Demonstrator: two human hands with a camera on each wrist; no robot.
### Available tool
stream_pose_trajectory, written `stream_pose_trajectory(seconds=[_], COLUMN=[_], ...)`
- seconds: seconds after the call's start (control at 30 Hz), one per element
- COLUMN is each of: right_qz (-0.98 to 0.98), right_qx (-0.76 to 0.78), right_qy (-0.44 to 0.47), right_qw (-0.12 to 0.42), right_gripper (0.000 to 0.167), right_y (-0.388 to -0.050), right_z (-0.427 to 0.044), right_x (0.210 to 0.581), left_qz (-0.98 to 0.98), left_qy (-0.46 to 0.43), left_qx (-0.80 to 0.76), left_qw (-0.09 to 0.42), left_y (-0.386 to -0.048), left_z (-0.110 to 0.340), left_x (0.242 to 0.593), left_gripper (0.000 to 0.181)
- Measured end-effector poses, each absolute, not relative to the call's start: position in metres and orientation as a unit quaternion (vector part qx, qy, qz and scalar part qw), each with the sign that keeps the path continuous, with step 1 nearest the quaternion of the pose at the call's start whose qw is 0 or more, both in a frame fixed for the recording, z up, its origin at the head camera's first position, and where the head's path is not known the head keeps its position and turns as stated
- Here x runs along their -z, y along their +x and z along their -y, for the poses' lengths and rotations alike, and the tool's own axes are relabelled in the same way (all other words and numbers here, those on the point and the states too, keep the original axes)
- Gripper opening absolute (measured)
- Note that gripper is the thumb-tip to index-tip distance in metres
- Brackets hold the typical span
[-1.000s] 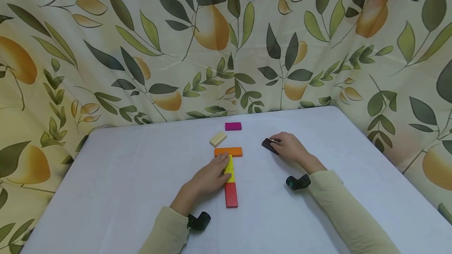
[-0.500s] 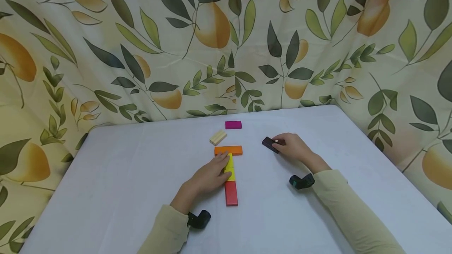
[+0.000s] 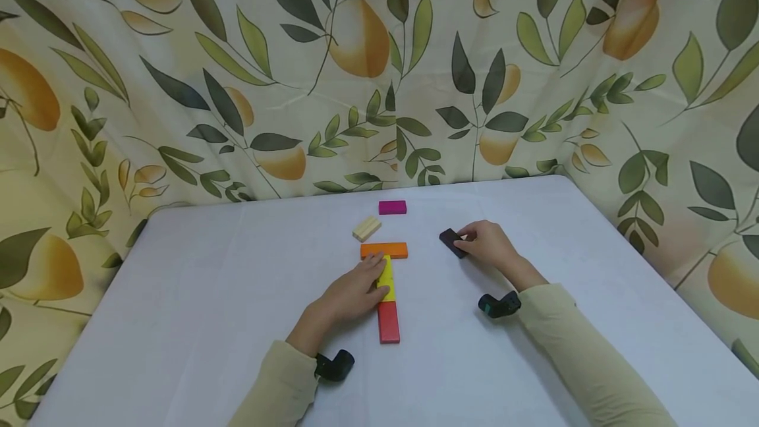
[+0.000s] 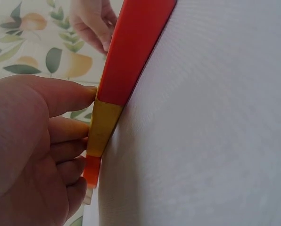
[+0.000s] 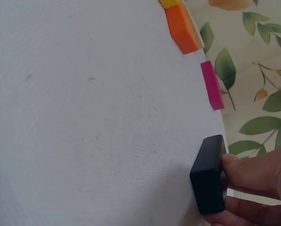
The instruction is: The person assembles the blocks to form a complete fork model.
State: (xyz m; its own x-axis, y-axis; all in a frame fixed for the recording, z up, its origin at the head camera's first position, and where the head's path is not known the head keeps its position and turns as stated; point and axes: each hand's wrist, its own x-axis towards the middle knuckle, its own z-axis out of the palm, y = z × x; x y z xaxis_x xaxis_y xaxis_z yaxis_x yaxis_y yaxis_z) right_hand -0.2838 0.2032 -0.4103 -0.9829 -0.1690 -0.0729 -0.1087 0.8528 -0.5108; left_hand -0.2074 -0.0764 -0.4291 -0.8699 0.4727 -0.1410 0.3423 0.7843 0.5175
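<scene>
My left hand (image 3: 350, 292) rests on a yellow block (image 3: 387, 285), its fingers laid fairly straight along the top. A red block (image 3: 389, 323) lies end to end with the yellow one on the near side. Across the far end, forming a T, is an orange block (image 3: 384, 251). In the left wrist view, thumb and fingertips touch the yellow block (image 4: 104, 127). Farther right, my right hand (image 3: 491, 246) pinches a black block (image 3: 452, 242) by one side. The right wrist view shows the thumb and fingers on the black block (image 5: 209, 172), their far contact partly hidden.
A pale wooden-coloured block (image 3: 366, 228) lies at a slant just beyond the orange one. A magenta block (image 3: 393, 207) lies near the back edge of the white-covered table (image 3: 196, 308). A patterned curtain (image 3: 356, 84) hangs behind and at the sides.
My right hand shifts very slightly about the black block and keeps its pinch. My left hand stays on the yellow block. The head view tilts a little.
</scene>
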Motion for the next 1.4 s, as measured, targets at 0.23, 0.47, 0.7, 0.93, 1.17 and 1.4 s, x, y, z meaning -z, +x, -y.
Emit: stream_pose_trajectory(seconds=[0.23, 0.47, 0.7, 0.93, 1.17, 1.4], right_qz=[-0.962, -0.967, -0.968, -0.972, -0.974, -0.976], right_qx=[0.26, 0.247, 0.243, 0.232, 0.223, 0.216], right_qy=[-0.058, -0.045, -0.026, -0.022, -0.014, -0.008], right_qw=[0.051, 0.047, 0.051, 0.043, 0.038, 0.029], right_gripper=[0.032, 0.03, 0.029, 0.029, 0.03, 0.029], right_y=[-0.281, -0.28, -0.277, -0.274, -0.27, -0.267], right_z=[-0.199, -0.194, -0.189, -0.184, -0.18, -0.176], right_x=[0.408, 0.408, 0.405, 0.403, 0.405, 0.406], left_qz=[-0.937, -0.937, -0.938, -0.939, -0.939, -0.939], left_qy=[0.216, 0.219, 0.216, 0.213, 0.212, 0.213], left_qx=[-0.244, -0.241, -0.239, -0.238, -0.238, -0.238], left_qw=[0.131, 0.128, 0.128, 0.128, 0.13, 0.131], left_y=[-0.207, -0.207, -0.208, -0.207, -0.207, -0.206], left_z=[0.076, 0.077, 0.076, 0.076, 0.075, 0.075], left_x=[0.427, 0.426, 0.428, 0.428, 0.428, 0.427], left_gripper=[0.059, 0.059, 0.059, 0.059, 0.06, 0.06])
